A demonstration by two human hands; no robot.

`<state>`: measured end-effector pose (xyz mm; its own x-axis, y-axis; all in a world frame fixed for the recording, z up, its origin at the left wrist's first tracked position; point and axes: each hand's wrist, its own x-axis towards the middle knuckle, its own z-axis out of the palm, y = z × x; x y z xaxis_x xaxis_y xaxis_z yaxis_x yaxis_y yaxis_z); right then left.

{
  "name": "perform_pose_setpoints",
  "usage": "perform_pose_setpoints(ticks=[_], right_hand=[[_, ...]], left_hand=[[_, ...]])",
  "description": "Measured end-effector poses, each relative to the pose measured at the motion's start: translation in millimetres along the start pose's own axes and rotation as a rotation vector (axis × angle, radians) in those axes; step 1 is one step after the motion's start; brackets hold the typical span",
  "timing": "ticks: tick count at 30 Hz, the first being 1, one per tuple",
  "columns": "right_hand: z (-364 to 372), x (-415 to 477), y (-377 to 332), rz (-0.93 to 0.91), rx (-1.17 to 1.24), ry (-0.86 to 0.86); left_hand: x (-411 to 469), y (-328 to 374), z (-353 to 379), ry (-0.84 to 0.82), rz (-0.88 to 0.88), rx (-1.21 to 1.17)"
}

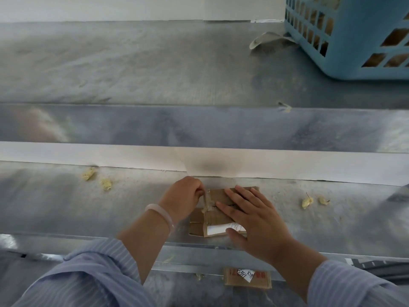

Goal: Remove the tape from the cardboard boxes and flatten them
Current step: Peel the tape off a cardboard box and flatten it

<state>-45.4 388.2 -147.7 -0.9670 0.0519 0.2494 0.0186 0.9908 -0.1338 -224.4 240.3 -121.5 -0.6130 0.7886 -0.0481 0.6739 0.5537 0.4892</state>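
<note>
A small brown cardboard box [218, 218] lies flat on the metal table [132, 202] near its front edge, with a white label on its near right part. My right hand [250, 216] presses down on the box with straight, spread fingers. My left hand [184, 196] sits at the box's left end, and its fingers pinch a strip of clear tape [207, 201] that stands up from the cardboard. The left wrist wears a pale bangle.
Crumpled yellowish tape scraps [97, 178] lie left of the box, with more tape bits [312, 201] to its right. A blue plastic basket [354, 38] holding cardboard stands at the far right. Another flat cardboard piece [247, 280] with a white label lies below the table's front edge.
</note>
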Motion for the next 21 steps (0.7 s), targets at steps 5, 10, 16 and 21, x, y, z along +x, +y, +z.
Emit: perform_pose_setpoints(ticks=[5,10,16,21], right_hand=[[-0.9,1.6,0.8,0.004,-0.001,-0.02],[-2.3,2.9,-0.2,0.008,-0.002,-0.022],[-1.6,4.0,-0.3,0.019,0.004,-0.032],[-2.4,3.8,-1.4,0.019,-0.002,-0.043]], left_hand=[[-1.3,-5.2,11.6,0.062,0.036,0.018],[-1.3,-5.0,5.8,0.15,0.09,-0.04],[-13.0,0.2,-2.7,0.112,-0.051,-0.316],[-18.3,10.0,-10.9,-0.018,-0.276,-0.642]])
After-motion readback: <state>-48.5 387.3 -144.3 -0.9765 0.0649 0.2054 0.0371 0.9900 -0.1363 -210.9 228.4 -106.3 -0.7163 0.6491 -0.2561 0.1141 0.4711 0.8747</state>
